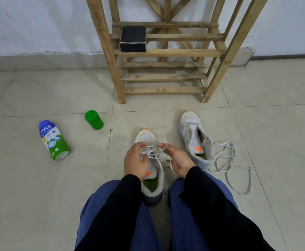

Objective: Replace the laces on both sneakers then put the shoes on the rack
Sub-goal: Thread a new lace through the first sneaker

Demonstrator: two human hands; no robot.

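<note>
Your left hand point(136, 161) covers the tongue of the near sneaker point(146, 137). Its fingers curl round the laces point(150, 150), but which strand they grip is hard to make out. Your right hand point(178, 160) pinches one strand between thumb and fingertips, just right of the shoe. That sneaker stands on the floor between your knees, its heel partly hidden by your left sleeve. The second sneaker point(193, 138) stands farther right, its green insole showing inside. A loose lace point(229, 160) is tangled by its heel. The rack point(166, 52) stands far, its top cut off, with a closed black box point(133, 41) on a shelf. At left a bottle point(53, 140) lies on its side, contents unseen, near a green cylinder point(94, 120).
</note>
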